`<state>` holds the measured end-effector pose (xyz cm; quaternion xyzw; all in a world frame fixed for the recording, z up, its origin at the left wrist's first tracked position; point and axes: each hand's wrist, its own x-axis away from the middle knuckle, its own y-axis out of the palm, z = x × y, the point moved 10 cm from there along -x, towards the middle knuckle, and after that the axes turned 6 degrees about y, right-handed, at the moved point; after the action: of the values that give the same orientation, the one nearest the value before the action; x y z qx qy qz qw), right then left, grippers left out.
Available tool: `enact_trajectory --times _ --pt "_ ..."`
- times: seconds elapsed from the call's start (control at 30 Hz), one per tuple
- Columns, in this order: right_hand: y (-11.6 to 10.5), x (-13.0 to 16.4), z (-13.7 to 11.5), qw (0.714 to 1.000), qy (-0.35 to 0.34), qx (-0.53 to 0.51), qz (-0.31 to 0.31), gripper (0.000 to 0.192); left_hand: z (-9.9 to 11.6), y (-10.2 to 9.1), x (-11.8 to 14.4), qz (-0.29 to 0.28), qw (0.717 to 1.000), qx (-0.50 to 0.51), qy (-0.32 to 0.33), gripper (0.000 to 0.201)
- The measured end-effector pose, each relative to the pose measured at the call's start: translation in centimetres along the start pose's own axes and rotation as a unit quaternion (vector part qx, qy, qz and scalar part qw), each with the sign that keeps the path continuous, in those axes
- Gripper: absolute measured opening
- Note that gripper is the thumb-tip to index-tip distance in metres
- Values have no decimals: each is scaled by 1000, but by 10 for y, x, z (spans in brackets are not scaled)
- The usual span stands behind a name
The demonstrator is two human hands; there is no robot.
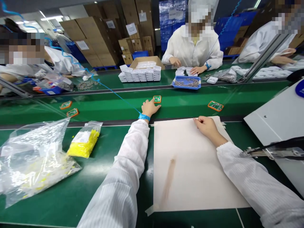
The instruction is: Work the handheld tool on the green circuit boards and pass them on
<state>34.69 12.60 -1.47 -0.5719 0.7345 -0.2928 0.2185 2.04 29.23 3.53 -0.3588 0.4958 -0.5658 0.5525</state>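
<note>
My left hand [150, 108] reaches out over the green conveyor belt, fingers spread. Its fingertips are at the near left edge of a green circuit board in an orange frame [157, 99]; whether they touch it is hard to tell. A blue wrist strap [144, 117] with a cord is round that wrist. My right hand [207, 127] rests at the top edge of a pinkish paper sheet [187, 177], fingers curled in, with nothing visible in them. Another orange-framed board [215, 105] lies on the belt to its upper right. Two more boards [72, 112] lie at the left.
A bag of yellow parts [84, 141] and a larger clear bag [40, 167] lie at left. A white machine [280, 126] stands at right. Across the belt, a co-worker [194, 47] handles white cases beside a blue tray [186, 86] and stacked white cases [140, 75].
</note>
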Motion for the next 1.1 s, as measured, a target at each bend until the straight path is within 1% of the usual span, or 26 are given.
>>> enact_trajectory --times 0.07,0.13,0.23,0.3,0.4,0.5,0.6,0.67,0.73,0.83,0.9,0.97,1.0,1.03,1.1 --pt "1 1 -1 1000 -8 10 0 37 10 8 -12 -17 1000 -15 2 79" --pt "1 2 -2 1000 -17 18 3 37 23 13 -23 -21 999 -24 3 80" --pt "1 3 -3 999 -25 29 4 37 37 15 -34 -14 999 -33 0 70" --pt "1 4 -2 999 -25 34 1 37 40 15 -37 -7 999 -38 1 61" --pt "2 4 -3 999 -19 38 0 38 37 14 -38 -7 999 -43 12 52" --pt "2 5 -4 999 -11 40 4 38 35 11 -34 -17 998 -47 30 49" --pt "0 5 -8 999 -14 43 11 38 46 5 -21 -23 996 -41 76 46" --pt "-2 5 -11 998 -25 48 17 38 62 1 1 -20 991 -28 127 43" --pt "-5 5 -15 997 -41 59 24 38 79 0 37 -19 983 -11 182 41" --pt "-8 6 -23 993 -70 87 34 37 100 6 109 -28 962 32 270 38" --pt "-8 8 -31 989 -95 106 39 36 112 8 161 -30 939 82 333 34" --pt "-6 13 -43 984 -127 120 44 36 114 8 202 -27 923 116 365 34" --pt "-4 19 -50 980 -146 124 47 35 112 8 215 -27 921 122 370 34" --pt "-3 27 -58 977 -166 125 52 35 111 7 225 -27 919 125 373 36" --pt "-6 53 -76 967 -214 118 66 34 107 6 234 -31 918 130 374 38"
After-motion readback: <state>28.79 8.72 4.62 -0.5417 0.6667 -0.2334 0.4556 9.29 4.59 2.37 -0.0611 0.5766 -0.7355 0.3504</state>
